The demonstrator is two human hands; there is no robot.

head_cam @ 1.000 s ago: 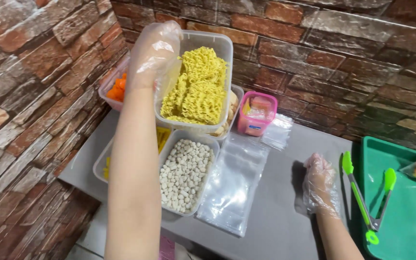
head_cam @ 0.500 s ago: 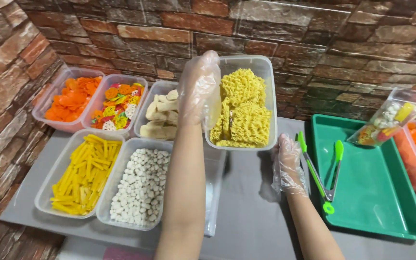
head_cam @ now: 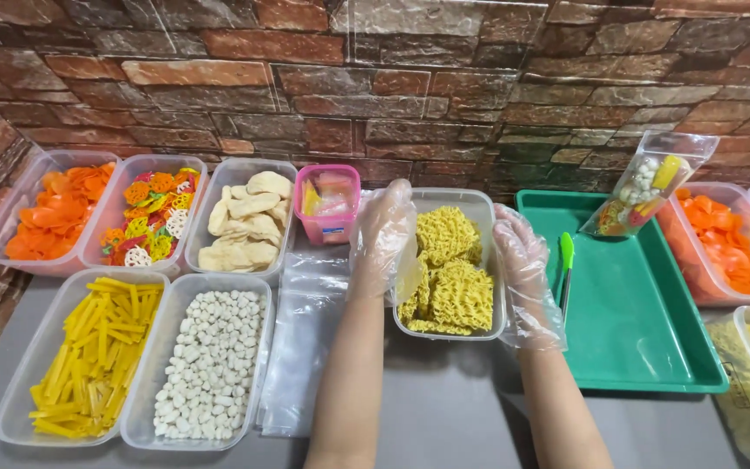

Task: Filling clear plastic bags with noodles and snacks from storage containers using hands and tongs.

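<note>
Head view: a clear tub of yellow noodle blocks [head_cam: 450, 269] sits at centre, clasped at nine o'clock by the gloved left hand [head_cam: 381, 236] and at three by the right hand [head_cam: 524, 274], fingers closed on its walls. The placing step seems underway; releasing needs level support. Green tray [head_cam: 644, 347] at three o'clock, plastic bags [head_cam: 305, 347] at nine.

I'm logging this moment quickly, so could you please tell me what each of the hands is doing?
Left hand: closed on the noodle container's left side.
Right hand: closed on its right side.
</note>
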